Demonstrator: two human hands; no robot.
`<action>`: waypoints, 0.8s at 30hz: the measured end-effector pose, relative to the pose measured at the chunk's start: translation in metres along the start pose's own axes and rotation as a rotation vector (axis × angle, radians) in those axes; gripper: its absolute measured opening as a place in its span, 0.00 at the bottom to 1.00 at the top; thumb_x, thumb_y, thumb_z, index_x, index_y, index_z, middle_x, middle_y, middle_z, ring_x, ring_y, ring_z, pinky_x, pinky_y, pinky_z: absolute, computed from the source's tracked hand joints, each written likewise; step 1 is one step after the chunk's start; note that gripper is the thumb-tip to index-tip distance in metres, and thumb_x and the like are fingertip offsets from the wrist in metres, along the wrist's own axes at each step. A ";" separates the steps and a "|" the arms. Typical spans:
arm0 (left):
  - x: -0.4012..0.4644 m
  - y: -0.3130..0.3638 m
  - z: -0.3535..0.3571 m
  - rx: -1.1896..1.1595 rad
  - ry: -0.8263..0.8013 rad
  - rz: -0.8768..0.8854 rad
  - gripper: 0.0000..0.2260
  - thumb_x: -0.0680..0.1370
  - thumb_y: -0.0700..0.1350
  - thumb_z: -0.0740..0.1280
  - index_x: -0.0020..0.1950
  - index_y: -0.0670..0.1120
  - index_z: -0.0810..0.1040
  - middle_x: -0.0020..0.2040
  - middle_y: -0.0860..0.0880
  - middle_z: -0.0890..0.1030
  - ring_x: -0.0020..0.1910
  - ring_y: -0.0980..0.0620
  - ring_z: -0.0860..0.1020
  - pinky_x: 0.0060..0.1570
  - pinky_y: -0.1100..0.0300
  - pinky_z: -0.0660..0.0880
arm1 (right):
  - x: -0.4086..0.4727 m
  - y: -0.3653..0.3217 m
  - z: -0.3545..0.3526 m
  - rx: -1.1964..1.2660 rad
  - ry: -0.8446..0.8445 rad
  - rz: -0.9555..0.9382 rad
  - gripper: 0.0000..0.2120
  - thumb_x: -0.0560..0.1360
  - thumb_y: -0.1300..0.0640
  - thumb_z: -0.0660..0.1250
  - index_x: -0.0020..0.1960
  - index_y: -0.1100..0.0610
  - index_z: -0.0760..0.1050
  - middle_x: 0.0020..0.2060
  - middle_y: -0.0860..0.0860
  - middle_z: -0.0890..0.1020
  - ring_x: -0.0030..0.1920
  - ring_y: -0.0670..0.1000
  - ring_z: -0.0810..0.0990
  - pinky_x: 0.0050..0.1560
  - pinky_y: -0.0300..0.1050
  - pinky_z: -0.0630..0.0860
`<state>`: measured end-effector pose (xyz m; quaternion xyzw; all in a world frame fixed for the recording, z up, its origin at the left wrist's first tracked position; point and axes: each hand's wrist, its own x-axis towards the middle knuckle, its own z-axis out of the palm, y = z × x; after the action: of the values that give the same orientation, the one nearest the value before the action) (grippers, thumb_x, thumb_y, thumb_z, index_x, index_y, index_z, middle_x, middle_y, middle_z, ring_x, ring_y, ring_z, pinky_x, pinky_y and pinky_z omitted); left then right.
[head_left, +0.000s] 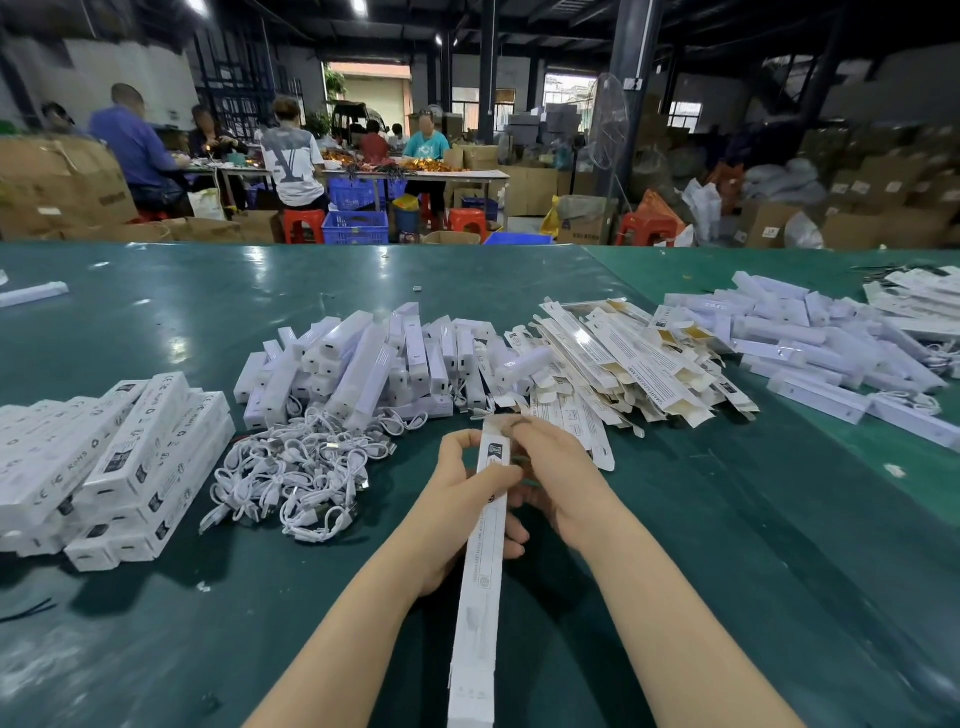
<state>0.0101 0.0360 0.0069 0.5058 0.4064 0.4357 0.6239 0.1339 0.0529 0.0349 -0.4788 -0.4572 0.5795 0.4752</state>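
A long, narrow white carton (483, 582) runs from the bottom edge up to the middle of the green table (727, 545). My left hand (462, 493) grips the carton near its far end, thumb across the printed face. My right hand (556, 467) pinches the flap at that same far end, fingers curled over it. The carton's open end is hidden under my fingers.
Stacked closed cartons (109, 467) lie at the left. A tangle of white cables (306, 473) sits left of my hands, white lamp bars (363, 364) behind it. Flat unfolded cartons (618, 369) lie ahead on the right, with more bars (810, 343) beyond. People work at a far table.
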 end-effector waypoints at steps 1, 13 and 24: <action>0.000 0.001 0.000 -0.005 0.012 0.007 0.15 0.79 0.43 0.67 0.59 0.55 0.65 0.35 0.48 0.82 0.29 0.45 0.79 0.29 0.57 0.77 | 0.000 0.000 0.000 -0.003 0.007 -0.020 0.12 0.80 0.58 0.59 0.49 0.51 0.81 0.35 0.50 0.82 0.34 0.50 0.77 0.32 0.43 0.72; -0.003 0.004 -0.003 0.012 -0.057 0.001 0.21 0.79 0.43 0.69 0.64 0.56 0.61 0.49 0.40 0.81 0.31 0.43 0.81 0.30 0.56 0.78 | -0.001 -0.002 -0.002 0.046 0.000 0.030 0.09 0.79 0.56 0.63 0.44 0.53 0.82 0.31 0.51 0.82 0.29 0.46 0.77 0.26 0.38 0.71; -0.001 0.003 -0.005 0.023 -0.034 -0.029 0.26 0.75 0.45 0.72 0.64 0.60 0.61 0.48 0.40 0.83 0.30 0.43 0.81 0.30 0.56 0.78 | -0.002 0.003 -0.002 -0.212 -0.056 -0.193 0.12 0.77 0.57 0.67 0.37 0.46 0.81 0.30 0.41 0.79 0.28 0.41 0.75 0.29 0.33 0.73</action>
<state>0.0041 0.0364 0.0095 0.5142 0.4081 0.4132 0.6311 0.1360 0.0503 0.0323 -0.4635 -0.5729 0.4928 0.4627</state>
